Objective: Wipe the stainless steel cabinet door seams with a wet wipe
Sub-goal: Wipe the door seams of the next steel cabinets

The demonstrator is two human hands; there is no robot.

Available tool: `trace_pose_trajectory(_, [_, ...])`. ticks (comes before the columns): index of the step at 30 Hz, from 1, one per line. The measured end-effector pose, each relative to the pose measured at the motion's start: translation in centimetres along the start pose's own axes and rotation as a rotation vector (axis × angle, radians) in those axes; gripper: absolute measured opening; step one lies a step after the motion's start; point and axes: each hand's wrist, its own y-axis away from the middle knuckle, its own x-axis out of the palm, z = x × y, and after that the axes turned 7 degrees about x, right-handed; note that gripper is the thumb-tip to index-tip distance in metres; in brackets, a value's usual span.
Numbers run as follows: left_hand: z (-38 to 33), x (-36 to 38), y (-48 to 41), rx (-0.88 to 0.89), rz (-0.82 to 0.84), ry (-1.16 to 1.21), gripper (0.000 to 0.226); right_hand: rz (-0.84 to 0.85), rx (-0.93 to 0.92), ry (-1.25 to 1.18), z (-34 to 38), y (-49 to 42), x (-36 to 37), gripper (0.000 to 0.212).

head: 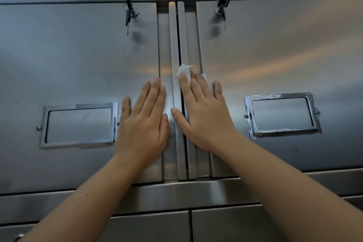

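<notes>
Two stainless steel cabinet doors meet at a vertical centre seam (179, 41) flanked by raised handle strips. My right hand (204, 116) lies flat over the seam and the right strip, pressing a white wet wipe (184, 70) against the metal; the wipe sticks out above my fingertips and most of it is hidden under the palm. My left hand (144, 124) rests flat and spread on the left door (78, 65), just left of the seam, with nothing in it. The right door (275, 55) is closed.
Keys hang from a lock at the top of each door, the left keys (128, 14) and the right keys (222, 9). Each door carries a chrome label frame, one at the left (79, 124) and one at the right (281, 115). Below runs a horizontal rail (176, 192) with lower drawer fronts.
</notes>
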Motion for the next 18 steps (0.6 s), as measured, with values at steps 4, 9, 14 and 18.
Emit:
trace_pose_trajectory(4, [-0.3, 0.1, 1.3, 0.007, 0.012, -0.004, 0.058, 0.027, 0.006, -0.004, 0.5, 2.5, 0.4, 0.069])
trace_pose_trajectory(9, [-0.6, 0.2, 2.7, 0.029, 0.010, -0.033, 0.057, 0.015, 0.014, -0.002, 1.0, 5.4, 0.7, 0.070])
trace_pose_trajectory(14, [-0.7, 0.3, 3.6, 0.044, 0.006, -0.032, 0.056, -0.054, 0.013, 0.038, 1.3, 8.6, 1.7, 0.068])
trace_pose_trajectory(18, [-0.8, 0.2, 3.6, 0.045, 0.017, -0.034, 0.057, -0.057, 0.049, 0.022, 2.2, 11.8, 2.3, 0.067])
